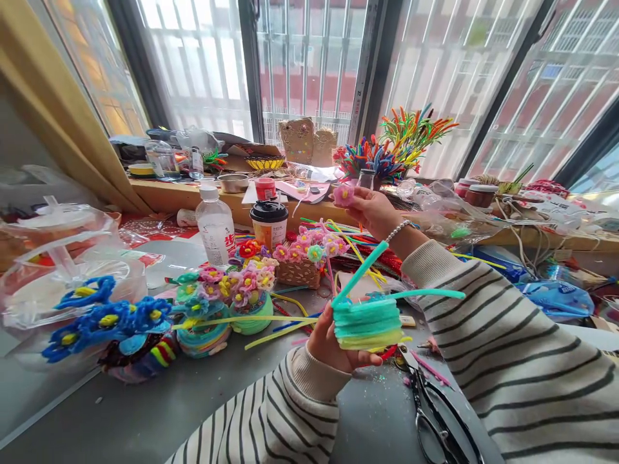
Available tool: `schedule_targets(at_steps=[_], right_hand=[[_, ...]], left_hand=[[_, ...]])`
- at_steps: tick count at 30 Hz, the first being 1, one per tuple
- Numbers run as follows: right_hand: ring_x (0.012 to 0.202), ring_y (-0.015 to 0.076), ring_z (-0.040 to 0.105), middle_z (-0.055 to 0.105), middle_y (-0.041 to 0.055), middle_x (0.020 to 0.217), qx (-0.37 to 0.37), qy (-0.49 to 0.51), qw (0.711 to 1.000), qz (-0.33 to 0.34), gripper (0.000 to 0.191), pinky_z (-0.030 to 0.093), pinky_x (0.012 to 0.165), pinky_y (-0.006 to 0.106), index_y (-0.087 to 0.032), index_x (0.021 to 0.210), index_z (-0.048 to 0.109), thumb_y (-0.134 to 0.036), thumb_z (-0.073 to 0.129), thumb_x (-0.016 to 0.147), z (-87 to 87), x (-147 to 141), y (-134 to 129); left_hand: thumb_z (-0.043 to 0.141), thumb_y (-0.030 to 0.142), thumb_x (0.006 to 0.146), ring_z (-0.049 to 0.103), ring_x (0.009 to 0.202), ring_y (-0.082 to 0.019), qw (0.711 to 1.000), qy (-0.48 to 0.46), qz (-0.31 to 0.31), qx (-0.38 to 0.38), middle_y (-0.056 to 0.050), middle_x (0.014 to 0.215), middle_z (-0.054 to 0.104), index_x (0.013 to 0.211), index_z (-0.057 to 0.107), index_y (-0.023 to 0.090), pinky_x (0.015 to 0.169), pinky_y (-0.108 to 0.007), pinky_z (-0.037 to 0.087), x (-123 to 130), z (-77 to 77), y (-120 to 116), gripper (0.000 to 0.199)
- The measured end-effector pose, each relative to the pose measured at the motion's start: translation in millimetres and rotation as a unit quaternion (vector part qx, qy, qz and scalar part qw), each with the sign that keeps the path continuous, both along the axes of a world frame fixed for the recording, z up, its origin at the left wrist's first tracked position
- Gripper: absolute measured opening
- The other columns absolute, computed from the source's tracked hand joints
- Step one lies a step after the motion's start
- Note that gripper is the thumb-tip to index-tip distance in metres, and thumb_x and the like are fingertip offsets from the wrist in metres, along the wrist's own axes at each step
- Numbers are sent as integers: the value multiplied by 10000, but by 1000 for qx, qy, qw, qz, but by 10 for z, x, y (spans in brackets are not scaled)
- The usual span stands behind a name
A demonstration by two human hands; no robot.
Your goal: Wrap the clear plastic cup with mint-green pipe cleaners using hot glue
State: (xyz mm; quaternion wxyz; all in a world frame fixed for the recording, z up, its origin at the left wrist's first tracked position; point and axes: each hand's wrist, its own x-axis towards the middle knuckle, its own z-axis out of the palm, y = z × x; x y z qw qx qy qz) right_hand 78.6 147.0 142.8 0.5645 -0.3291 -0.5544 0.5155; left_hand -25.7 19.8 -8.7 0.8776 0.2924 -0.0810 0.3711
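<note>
Handwork above a grey table (374, 425), head view. The left hand (329, 347) holds a coiled piece (367, 322), wound in turquoise over pale yellow, near the middle of the view and clear of the surface. Its thumb lies along the left side of the coil and its fingers pass beneath the lower edge, closed on it. Two loose turquoise ends project from the top, one slanting upward, the other reaching to the right. The right hand (380, 212), higher and farther off, pinches a small pink flower (343, 194) with a yellow centre between its fingertips, apart from the coil.

Handling: both pieces appear light, fuzzy and not slippery. The coil probably yields when squeezed, so a broad, gentle hold around the lower turns should suit it, leaving the top and the loose ends free. The flower's petals look soft and easily bent; a light pinch at the edge or back is likely best.

Surroundings: black-handled scissors (435, 412) lie to the right below the coil; a woven basket (294, 274) with pink flowers stands beyond the left hand, near a lidded cup (269, 225).
</note>
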Motion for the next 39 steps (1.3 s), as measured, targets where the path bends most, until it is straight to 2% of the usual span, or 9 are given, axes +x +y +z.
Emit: schedule_targets(at_steps=[4, 8, 15, 21, 26, 30, 34, 36, 39], right_hand=[[468, 13, 525, 646, -22, 638, 18, 1, 999, -31, 89, 357, 390, 110, -156, 774, 591, -213, 536, 814, 13, -124, 69], [453, 25, 501, 617, -25, 609, 11, -53, 998, -31, 118, 404, 438, 142, -136, 779, 589, -220, 525, 832, -98, -225, 126], [885, 161, 577, 567, 65, 1065, -22, -220, 975, 31, 286, 496, 743, 360, -148, 1087, 524, -308, 495, 851, -329, -364, 252], [929, 173, 565, 549, 72, 1114, -18, -332, 941, 64, 298, 485, 775, 379, -159, 1108, 517, -305, 497, 849, -383, -391, 297], [794, 132, 587, 598, 51, 981, 8, -377, 926, 20, 258, 501, 691, 318, -140, 1057, 536, -271, 523, 836, -201, -156, 186], [602, 101, 552, 651, 34, 805, 39, -410, 910, -49, 244, 466, 579, 257, -157, 1007, 572, -206, 576, 768, -5, 393, -159], [588, 133, 552, 644, 25, 697, 35, -518, 844, -135, 122, 405, 545, 258, -171, 774, 635, -266, 576, 723, -100, 1116, -793], [557, 157, 549, 632, 27, 625, 1, -627, 761, -167, 190, 360, 527, 269, -184, 672, 639, -352, 564, 719, -315, 1434, -1125], [487, 214, 541, 597, 81, 508, -70, -703, 682, -189, 302, 314, 473, 294, -164, 492, 570, -392, 584, 690, -769, 1749, -1493]], left_hand=[[520, 538, 740, 598, 1009, -251, 1000, 1, -9, -8, -54, 1160, 616, 1146, 570, 231, 678, -273, 494, -5, -3, -15, 512], [540, 523, 730, 591, 1006, -269, 1000, 3, -15, -11, -81, 1170, 604, 1134, 575, 223, 659, -292, 481, -3, -7, -15, 505], [566, 548, 690, 600, 977, -272, 1000, 11, -4, -14, -90, 1168, 597, 1126, 571, 231, 643, -309, 475, 11, -57, 7, 539], [576, 518, 705, 604, 989, -252, 1000, -2, -19, -4, -54, 1167, 610, 1122, 584, 230, 652, -282, 497, -4, -14, 7, 507], [522, 540, 737, 600, 1004, -245, 1000, 3, -7, 4, -55, 1158, 617, 1132, 580, 239, 673, -266, 490, -25, 18, -10, 500], [530, 560, 717, 614, 965, -238, 1000, 13, 5, 18, -39, 1143, 623, 1122, 581, 264, 630, -247, 477, -41, 45, -2, 504], [525, 555, 718, 594, 998, -222, 999, 36, -13, 21, -60, 1136, 620, 1166, 539, 243, 688, -247, 468, -64, 75, 20, 546], [535, 549, 713, 573, 1033, -231, 998, 53, -9, 11, -67, 1161, 604, 1196, 508, 230, 708, -256, 467, -77, 82, 27, 580], [532, 537, 721, 571, 1036, -230, 998, 66, -4, -6, -68, 1158, 607, 1185, 516, 195, 722, -255, 470, -87, 81, 33, 577]])
